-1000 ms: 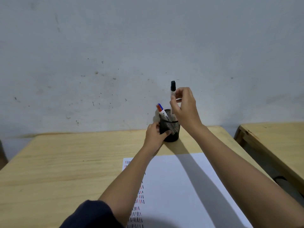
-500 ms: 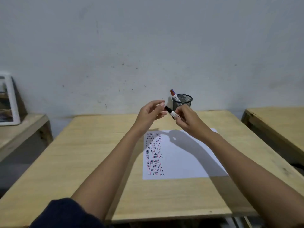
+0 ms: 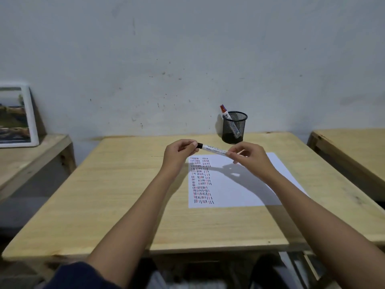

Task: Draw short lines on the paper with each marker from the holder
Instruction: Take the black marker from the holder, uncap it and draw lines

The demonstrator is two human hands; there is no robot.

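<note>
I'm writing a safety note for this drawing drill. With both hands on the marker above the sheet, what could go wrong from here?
The left hand grips the black cap while the right hand holds the marker barrel; a hard pull could jerk the tip onto skin. They hover above the paper, so a slip might leave a stray mark among the lines. The loose cap could roll off the table.
</note>
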